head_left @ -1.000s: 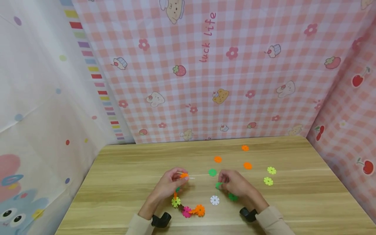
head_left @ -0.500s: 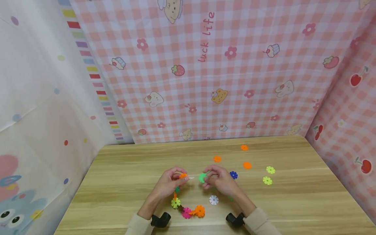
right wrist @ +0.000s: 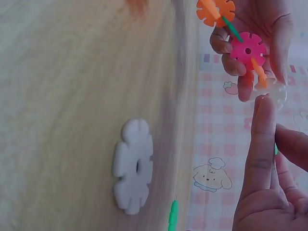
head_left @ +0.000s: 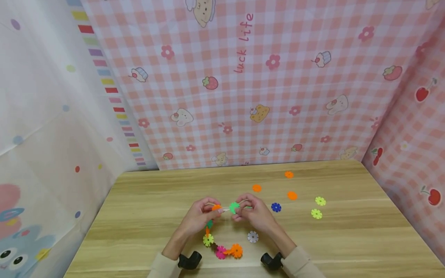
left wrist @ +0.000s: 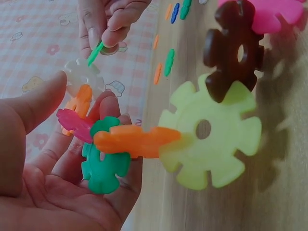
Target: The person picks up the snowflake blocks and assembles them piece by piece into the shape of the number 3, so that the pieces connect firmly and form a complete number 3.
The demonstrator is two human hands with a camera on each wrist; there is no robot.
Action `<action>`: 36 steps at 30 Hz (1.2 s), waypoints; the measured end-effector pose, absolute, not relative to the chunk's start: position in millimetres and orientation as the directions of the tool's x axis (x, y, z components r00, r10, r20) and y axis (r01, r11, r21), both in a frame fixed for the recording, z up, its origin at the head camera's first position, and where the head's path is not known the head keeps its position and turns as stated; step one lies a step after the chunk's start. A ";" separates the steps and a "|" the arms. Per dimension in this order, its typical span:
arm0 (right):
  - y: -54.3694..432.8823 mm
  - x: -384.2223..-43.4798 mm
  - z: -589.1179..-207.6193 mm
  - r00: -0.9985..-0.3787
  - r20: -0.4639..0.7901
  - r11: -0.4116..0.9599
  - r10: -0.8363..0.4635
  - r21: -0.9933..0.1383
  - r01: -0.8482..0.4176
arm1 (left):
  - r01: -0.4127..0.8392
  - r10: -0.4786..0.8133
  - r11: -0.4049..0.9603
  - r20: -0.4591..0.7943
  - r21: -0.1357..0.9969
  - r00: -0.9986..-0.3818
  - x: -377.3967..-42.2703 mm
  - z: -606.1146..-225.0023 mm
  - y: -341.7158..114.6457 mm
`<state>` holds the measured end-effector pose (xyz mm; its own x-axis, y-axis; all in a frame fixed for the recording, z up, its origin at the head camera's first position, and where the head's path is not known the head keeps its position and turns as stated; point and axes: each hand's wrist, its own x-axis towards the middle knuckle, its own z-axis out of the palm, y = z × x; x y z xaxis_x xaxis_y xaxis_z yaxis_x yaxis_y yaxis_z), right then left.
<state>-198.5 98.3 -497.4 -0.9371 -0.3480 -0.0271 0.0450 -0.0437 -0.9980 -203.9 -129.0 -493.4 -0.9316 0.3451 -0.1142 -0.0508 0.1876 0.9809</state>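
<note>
My left hand holds one end of a chain of slotted plastic snowflake discs. Between its thumb and fingers sit an orange disc and a translucent white disc, with a pink disc beside them. The chain continues through a green disc and a yellow disc to a brown disc, curving down to an orange disc near the table. My right hand pinches another green disc, its edge right at the white disc's rim.
A loose white disc lies on the wooden table below my right hand. Further right are a blue disc and two yellow discs. Several orange discs lie toward the back, before a checked cloth.
My right hand has moved left with the green disc, up to the white disc at the chain's end, uncovering the blue disc. My left hand has stayed nearly still.
</note>
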 end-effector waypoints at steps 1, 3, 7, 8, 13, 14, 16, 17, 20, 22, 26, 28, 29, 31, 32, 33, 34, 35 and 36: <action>97.9 -198.5 -497.6 -0.938 -0.027 -0.042 -0.346 -0.998 0.044 | -0.049 0.345 0.188 -0.113 0.981 -0.932 -203.8 -493.4 -128.8; 96.8 -198.4 -498.0 -0.939 -0.025 -0.041 -0.342 -0.998 0.042 | -0.046 0.345 0.191 -0.111 0.981 -0.932 -203.6 -493.5 -128.8; 95.0 -197.3 -498.8 -0.942 -0.023 -0.028 -0.335 -0.999 0.035 | -0.042 0.341 0.197 -0.108 0.980 -0.934 -203.2 -494.5 -128.7; 94.7 -196.9 -499.0 -0.942 -0.022 -0.021 -0.334 -0.999 0.031 | -0.042 0.340 0.198 -0.108 0.979 -0.934 -203.1 -494.7 -128.7; 93.9 -195.7 -499.6 -0.946 -0.011 -0.001 -0.324 -1.000 0.012 | -0.051 0.336 0.193 -0.115 0.980 -0.935 -202.3 -494.2 -128.4; 93.8 -195.6 -499.6 -0.947 -0.010 0.000 -0.320 -1.000 0.011 | -0.053 0.335 0.190 -0.116 0.980 -0.935 -202.1 -493.7 -128.4; 93.4 -195.5 -499.6 -0.950 -0.004 -0.004 -0.312 -1.000 0.005 | -0.057 0.331 0.183 -0.116 0.982 -0.937 -201.6 -492.5 -128.2; 93.2 -195.4 -499.4 -0.952 -0.001 -0.006 -0.306 -1.000 0.002 | -0.058 0.329 0.180 -0.116 0.982 -0.937 -201.4 -491.9 -128.1; 92.3 -194.7 -498.7 -0.956 0.009 -0.020 -0.292 -1.000 -0.003 | -0.053 0.326 0.182 -0.111 0.982 -0.939 -201.2 -490.4 -126.9; 91.5 -194.1 -498.2 -0.958 0.017 -0.033 -0.285 -0.999 -0.008 | -0.048 0.327 0.181 -0.106 0.982 -0.939 -201.4 -490.1 -126.3; 90.1 -192.9 -497.5 -0.957 0.028 -0.051 -0.290 -0.999 -0.014 | -0.040 0.324 0.170 -0.095 0.985 -0.941 -201.3 -489.2 -126.2; 89.8 -192.7 -497.4 -0.955 0.026 -0.054 -0.296 -0.998 -0.010 | -0.038 0.324 0.166 -0.091 0.985 -0.942 -200.9 -488.3 -126.8; 89.7 -192.9 -497.6 -0.954 0.023 -0.055 -0.298 -0.998 -0.007 | -0.035 0.326 0.163 -0.088 0.986 -0.941 -201.2 -488.8 -127.2; 89.6 -193.1 -497.7 -0.954 0.019 -0.052 -0.301 -0.999 -0.003 | -0.037 0.328 0.160 -0.089 0.986 -0.941 -202.0 -490.1 -128.0; 89.5 -193.4 -497.8 -0.953 0.015 -0.051 -0.302 -0.999 0.000 | -0.035 0.330 0.160 -0.087 0.986 -0.940 -202.6 -491.1 -128.4; 89.4 -193.7 -497.9 -0.953 0.014 -0.050 -0.304 -0.999 0.002 | -0.037 0.331 0.162 -0.089 0.986 -0.939 -202.9 -491.2 -128.7; 89.4 -193.9 -498.0 -0.952 0.013 -0.048 -0.305 -0.999 0.002 | -0.037 0.331 0.164 -0.091 0.986 -0.939 -203.2 -491.4 -128.8; 89.4 -194.0 -498.1 -0.952 0.013 -0.046 -0.307 -0.999 0.001 | -0.039 0.332 0.166 -0.093 0.985 -0.939 -203.7 -491.8 -128.9; 89.7 -194.3 -498.3 -0.951 0.014 -0.043 -0.308 -0.999 -0.001 | -0.043 0.331 0.169 -0.098 0.985 -0.939 -203.9 -491.4 -128.9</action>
<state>-194.3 89.7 -498.3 -0.9512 -0.3084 0.0141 -0.0007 -0.0434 -0.9991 -203.9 -128.9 -491.4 -0.9386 0.3309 -0.0976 -0.0428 0.1689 0.9847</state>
